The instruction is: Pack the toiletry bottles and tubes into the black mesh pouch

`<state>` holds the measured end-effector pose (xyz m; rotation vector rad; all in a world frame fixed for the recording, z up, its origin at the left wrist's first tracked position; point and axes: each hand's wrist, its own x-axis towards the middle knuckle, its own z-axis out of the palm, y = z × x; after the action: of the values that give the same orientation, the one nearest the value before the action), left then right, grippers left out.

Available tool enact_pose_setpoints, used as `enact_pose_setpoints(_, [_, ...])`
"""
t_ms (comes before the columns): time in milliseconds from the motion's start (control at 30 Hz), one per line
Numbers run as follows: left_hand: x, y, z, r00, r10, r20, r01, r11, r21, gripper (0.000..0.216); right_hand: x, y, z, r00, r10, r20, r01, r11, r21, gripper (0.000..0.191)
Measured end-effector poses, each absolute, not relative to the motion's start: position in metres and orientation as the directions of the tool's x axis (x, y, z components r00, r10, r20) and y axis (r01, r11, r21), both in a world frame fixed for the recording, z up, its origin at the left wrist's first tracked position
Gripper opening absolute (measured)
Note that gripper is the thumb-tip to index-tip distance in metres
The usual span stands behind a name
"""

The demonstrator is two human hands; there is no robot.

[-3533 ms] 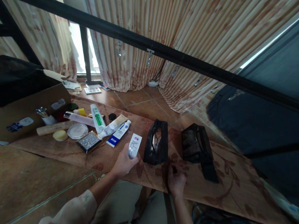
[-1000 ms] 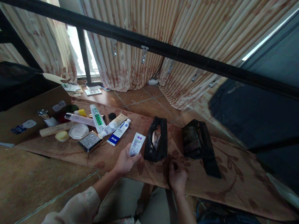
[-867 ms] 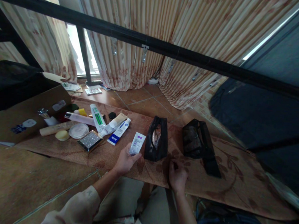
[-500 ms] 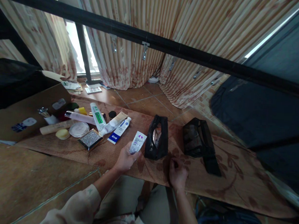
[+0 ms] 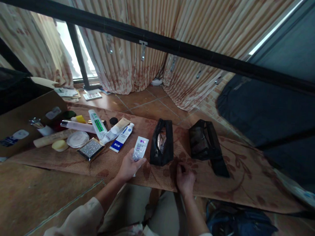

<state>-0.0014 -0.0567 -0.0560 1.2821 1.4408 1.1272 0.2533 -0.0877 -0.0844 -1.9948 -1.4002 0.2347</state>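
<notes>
My left hand is closed around a small white tube with purple print, held upright just above the patterned mat. Right of the tube stands an open black pouch. A second black mesh pouch lies further right. My right hand rests on the mat in front of the pouches with its fingers curled; whether it holds anything I cannot make out.
Several toiletries lie at the mat's left: a blue and white box, a green and white tube, a glittery compact, a round white lid. A cardboard box stands left. A black rail crosses overhead. Curtains hang behind.
The view has shifted slightly left. The tube has tilted a little in my left hand and stays beside the open pouch. My right hand stays on the mat.
</notes>
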Motion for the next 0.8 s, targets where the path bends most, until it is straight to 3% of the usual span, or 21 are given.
enact_pose_setpoints(233, [-0.002,-0.057,-0.052,-0.074,0.996,-0.046,0.205,0.06,0.977,0.029,0.251,-0.087,-0.081,0.426,0.872,0.242,0.716,-0.161,-0.679,0.031])
enact_pose_setpoints(367, [-0.003,-0.056,-0.05,-0.051,0.998,-0.03,0.234,0.041,0.971,0.032,0.263,-0.09,-0.084,0.514,0.829,0.219,0.591,-0.157,-0.791,0.033])
enact_pose_setpoints(467, [-0.004,-0.055,-0.05,-0.037,0.999,-0.031,0.262,0.039,0.964,0.031,0.291,-0.093,-0.083,0.59,0.773,0.232,0.57,-0.196,-0.798,0.035])
enact_pose_setpoints(633, [-0.005,-0.052,-0.051,-0.048,0.998,-0.026,0.361,0.042,0.932,0.033,0.362,-0.087,-0.071,0.645,0.652,0.399,0.72,-0.344,-0.603,0.041])
enact_pose_setpoints(800, [-0.001,-0.049,-0.048,-0.095,0.994,-0.052,0.397,0.086,0.914,0.04,0.412,-0.071,-0.067,0.768,0.594,0.239,0.639,-0.683,-0.355,0.074])
